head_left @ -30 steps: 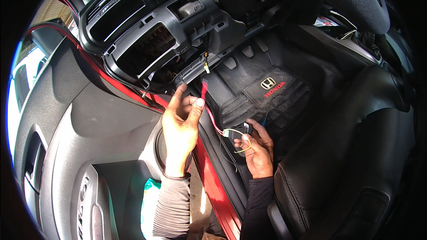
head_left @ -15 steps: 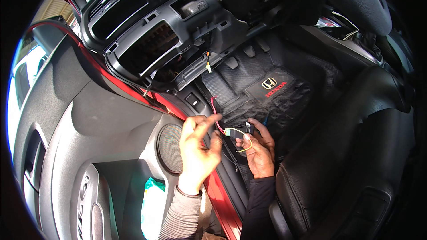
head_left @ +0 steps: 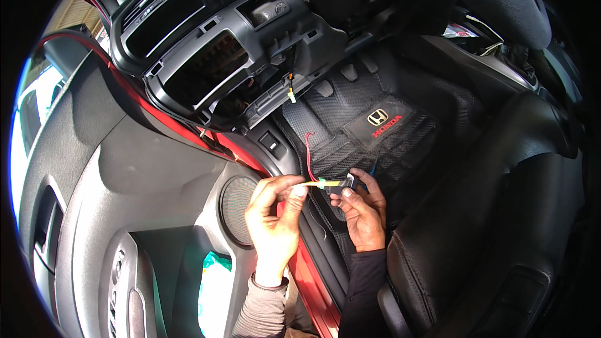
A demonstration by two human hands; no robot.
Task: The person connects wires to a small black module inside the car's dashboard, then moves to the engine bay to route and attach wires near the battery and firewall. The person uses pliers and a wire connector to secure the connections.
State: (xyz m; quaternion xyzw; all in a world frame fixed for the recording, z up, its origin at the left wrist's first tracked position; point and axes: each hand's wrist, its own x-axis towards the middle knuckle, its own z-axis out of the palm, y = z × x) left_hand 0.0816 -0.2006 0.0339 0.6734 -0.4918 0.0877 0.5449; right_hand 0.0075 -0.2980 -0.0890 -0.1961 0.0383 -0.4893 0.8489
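Just right of and below centre frame, we see the right hand [head_left: 365,218] pinching a small black module [head_left: 336,191]: likely light, rigid, best held by its casing. Left hand [head_left: 273,224] grip pinches the yellow wire [head_left: 312,183], probably limp, easily strained.

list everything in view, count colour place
dashboard: 1, dark grey, top left
steering wheel: 1, black, top right
hanging plug: 1, whitish, below dashboard
floor mat: 1, black, centre
red wire: 1+, red, over mat
module: 1, black, centre
connector: 1, pale green, left of module
yellow wire: 1, yellow, by connector
door: 1, grey, left
speaker grille: 1, dark, in door
packet: 1, teal-white, lower left
sill: 1, red, bottom
seat: 1, black, right
left grip: 1, grey-sleeved, pinching yellow wire
right grip: 1, black-sleeved, holding module
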